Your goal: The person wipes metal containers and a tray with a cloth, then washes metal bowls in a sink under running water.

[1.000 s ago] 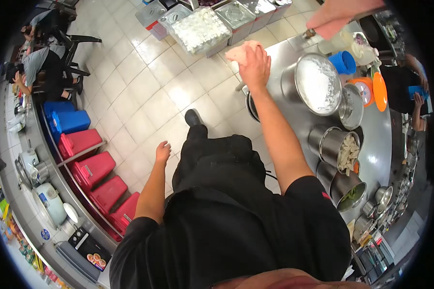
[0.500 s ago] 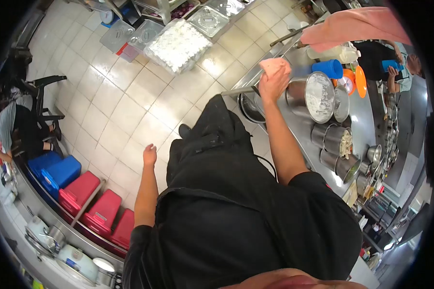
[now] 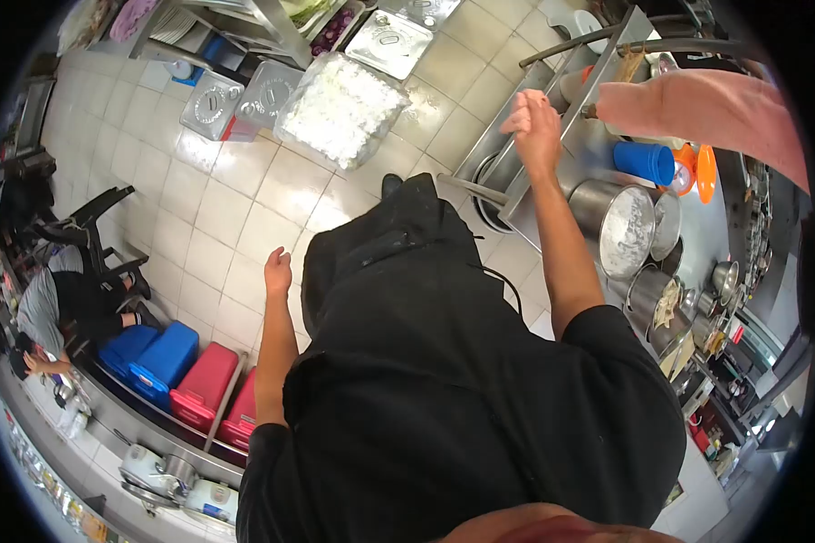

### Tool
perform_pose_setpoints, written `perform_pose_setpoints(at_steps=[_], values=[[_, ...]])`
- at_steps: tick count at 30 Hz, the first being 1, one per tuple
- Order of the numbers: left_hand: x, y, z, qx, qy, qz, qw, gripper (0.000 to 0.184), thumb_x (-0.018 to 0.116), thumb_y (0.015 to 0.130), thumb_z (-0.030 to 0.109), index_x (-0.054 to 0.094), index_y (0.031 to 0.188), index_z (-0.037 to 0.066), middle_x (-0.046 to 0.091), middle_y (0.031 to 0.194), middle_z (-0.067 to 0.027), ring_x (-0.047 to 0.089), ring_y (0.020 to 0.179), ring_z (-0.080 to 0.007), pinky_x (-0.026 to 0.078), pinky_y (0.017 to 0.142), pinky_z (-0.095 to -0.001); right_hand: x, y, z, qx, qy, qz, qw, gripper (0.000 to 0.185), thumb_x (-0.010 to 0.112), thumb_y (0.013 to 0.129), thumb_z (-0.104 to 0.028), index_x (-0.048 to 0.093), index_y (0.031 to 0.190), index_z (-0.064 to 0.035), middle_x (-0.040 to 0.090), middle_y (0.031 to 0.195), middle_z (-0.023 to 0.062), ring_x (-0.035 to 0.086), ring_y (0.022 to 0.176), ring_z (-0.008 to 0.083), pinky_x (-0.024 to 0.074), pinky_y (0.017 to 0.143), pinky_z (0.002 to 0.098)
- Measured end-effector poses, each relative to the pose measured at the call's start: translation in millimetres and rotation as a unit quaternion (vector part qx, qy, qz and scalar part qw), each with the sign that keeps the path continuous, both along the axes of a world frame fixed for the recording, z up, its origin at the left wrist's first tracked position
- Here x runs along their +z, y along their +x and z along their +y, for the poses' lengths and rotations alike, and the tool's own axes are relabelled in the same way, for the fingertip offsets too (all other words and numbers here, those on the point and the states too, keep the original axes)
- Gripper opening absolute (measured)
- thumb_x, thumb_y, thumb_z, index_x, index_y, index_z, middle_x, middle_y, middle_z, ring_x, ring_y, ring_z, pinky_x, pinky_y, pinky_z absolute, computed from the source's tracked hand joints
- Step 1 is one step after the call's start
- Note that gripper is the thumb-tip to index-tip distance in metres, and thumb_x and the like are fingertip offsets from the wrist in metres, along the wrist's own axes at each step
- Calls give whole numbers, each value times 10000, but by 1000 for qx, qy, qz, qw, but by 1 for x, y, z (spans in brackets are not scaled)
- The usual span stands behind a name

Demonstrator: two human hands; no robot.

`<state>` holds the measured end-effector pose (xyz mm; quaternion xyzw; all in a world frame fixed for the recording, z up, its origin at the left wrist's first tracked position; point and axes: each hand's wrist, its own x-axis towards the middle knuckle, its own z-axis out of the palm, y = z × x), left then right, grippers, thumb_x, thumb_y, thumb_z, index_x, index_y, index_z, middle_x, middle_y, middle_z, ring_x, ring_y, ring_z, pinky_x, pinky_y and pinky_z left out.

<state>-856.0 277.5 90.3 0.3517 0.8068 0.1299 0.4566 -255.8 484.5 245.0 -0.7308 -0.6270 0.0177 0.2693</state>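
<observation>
My right hand (image 3: 536, 125) is raised above the left edge of the steel table (image 3: 598, 149), its fingers loosely bent and apart. No cloth shows in it. My left hand (image 3: 279, 270) hangs over the tiled floor, empty, with its fingers slightly apart. A large pink cloth (image 3: 706, 118) hangs at the upper right. On the table, to the right of my right hand, are a blue cup (image 3: 643, 162), a steel pot with white contents (image 3: 627, 231) and an orange scale (image 3: 682, 172).
A clear bag of white pieces (image 3: 342, 109) lies beside lidded steel containers (image 3: 389, 43) ahead. Red bins (image 3: 205, 385) and blue bins (image 3: 165, 360) line the left counter. A person (image 3: 72, 299) sits at the far left by a black chair (image 3: 95, 222).
The small pink cloth that my right hand held no longer shows there, and its fingers have loosened. The view has shifted forward, bringing more of the shelf and the table's near end into sight.
</observation>
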Motion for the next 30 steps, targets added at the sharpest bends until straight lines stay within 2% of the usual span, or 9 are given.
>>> perform_pose_setpoints(at_steps=[3,5,8,11,19,23,25,27,30], values=[[9,7,26,-20,-35,-2,999,413,603,904,202,597,1249,-26,677,942,-119,614,834,-183,497,780,-312,-26,-20,14,-78,-34,172,981,410,598,754,-17,629,1160,-66,654,1059,139,634,973,292,519,832,404],[19,8,55,-47,-60,-2,997,412,600,904,197,595,1251,-25,684,956,-127,622,847,-185,499,784,-310,-47,-33,22,-223,-98,394,886,367,587,773,-35,628,1138,-40,676,970,139,675,837,260,551,725,377],[-17,-15,88,-138,-58,1,989,414,596,911,212,595,1251,-24,693,973,-160,642,884,-219,502,820,-339,-84,-41,17,-344,-53,352,869,411,473,778,38,643,1149,-5,686,948,91,669,788,165,540,573,303],[-1,-6,164,-194,-90,-2,977,422,579,914,229,595,1252,-23,682,1096,-212,647,1024,-283,488,909,-356,-87,-44,-6,-346,-97,522,774,423,398,774,57,710,1045,-35,670,866,71,662,680,145,501,466,283],[-56,-30,309,-317,-9,-1,948,404,544,946,248,606,1230,-32,655,1186,-206,616,1115,-310,460,975,-376,-156,-41,-24,-401,109,431,801,429,375,832,89,737,1011,-56,667,839,72,515,438,114,315,288,244],[-60,-5,328,-295,-81,0,952,406,520,978,255,586,1253,-37,637,1216,-204,584,1172,-310,429,1025,-372,-215,-1,11,-327,22,10,945,355,539,766,60,677,1083,-19,640,929,175,607,841,274,492,727,394],[-91,9,300,-289,-95,9,953,444,522,981,271,545,1300,-37,602,1272,-205,560,1205,-304,415,1039,-365,-276,2,32,-509,-92,-85,852,539,639,701,-36,552,1233,-51,555,1127,229,467,1134,388,340,980,492],[-89,39,284,-280,-147,19,949,471,521,982,280,513,1334,-33,559,1326,-211,521,1248,-311,388,1070,-365,-308,28,39,-519,-95,-116,842,511,615,682,-6,541,1184,-61,544,1111,185,500,1057,366,370,930,459],[-103,74,286,-363,-129,43,922,479,537,971,268,502,1348,-26,527,1354,-221,473,1284,-355,351,1102,-405,-329,99,63,-450,-154,-99,874,682,678,711,-113,430,1341,-35,492,1212,299,402,1208,467,280,1055,525]])
